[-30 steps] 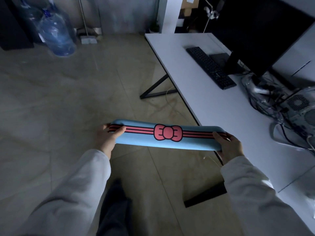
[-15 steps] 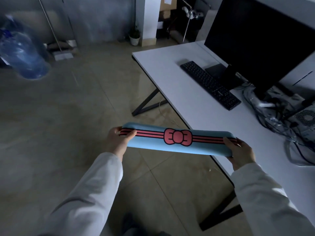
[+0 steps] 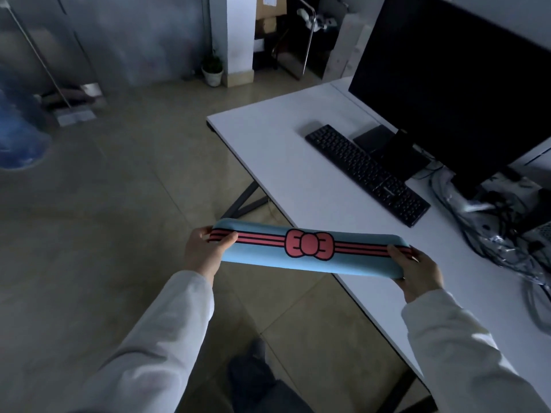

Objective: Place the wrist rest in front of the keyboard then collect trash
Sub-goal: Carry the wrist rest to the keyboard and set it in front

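Note:
A long blue wrist rest (image 3: 307,257) with red stripes and a red bow is held level in the air across the near edge of the white desk (image 3: 286,162). My left hand (image 3: 205,251) grips its left end over the floor. My right hand (image 3: 417,272) grips its right end above the desk top. The black keyboard (image 3: 366,171) lies diagonally on the desk farther back, well apart from the wrist rest, in front of a dark monitor (image 3: 465,84). No trash is clearly visible.
A tangle of cables (image 3: 501,234) lies on the desk right of the keyboard. The desk's black legs (image 3: 247,201) stand below. A blue water jug (image 3: 21,138) is at the far left on the tiled floor, and a small potted plant (image 3: 212,70) by a pillar.
The view has swung right and closer to the desk. Both hands have carried the wrist rest toward the desk, its right end now over the desk top.

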The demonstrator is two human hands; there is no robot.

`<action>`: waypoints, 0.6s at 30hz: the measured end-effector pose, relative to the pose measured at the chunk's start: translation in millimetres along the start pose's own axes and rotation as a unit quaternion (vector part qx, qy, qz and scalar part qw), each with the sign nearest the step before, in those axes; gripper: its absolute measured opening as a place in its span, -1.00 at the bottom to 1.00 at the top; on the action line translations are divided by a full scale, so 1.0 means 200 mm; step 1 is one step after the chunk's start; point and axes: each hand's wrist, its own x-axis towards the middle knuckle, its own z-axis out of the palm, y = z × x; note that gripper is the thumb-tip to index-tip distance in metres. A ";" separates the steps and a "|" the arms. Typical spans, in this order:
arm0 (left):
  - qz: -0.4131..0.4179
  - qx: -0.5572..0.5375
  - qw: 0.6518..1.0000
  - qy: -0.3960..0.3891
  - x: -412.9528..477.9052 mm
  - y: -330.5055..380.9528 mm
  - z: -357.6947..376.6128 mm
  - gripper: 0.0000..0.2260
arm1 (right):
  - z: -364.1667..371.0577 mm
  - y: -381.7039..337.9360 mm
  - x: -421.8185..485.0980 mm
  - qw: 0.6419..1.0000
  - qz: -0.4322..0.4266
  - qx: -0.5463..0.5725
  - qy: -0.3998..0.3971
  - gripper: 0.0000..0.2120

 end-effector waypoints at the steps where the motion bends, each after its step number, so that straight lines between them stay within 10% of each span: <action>1: 0.002 0.006 1.000 -0.005 0.05 0.04 0.04 -0.80 | 0.03 -0.03 0.05 1.000 0.002 0.001 0.003 -0.51; 18: -0.001 0.068 0.992 -0.111 0.71 0.45 0.51 -0.82 | 0.31 -0.28 0.50 0.992 0.038 0.036 0.115 -0.55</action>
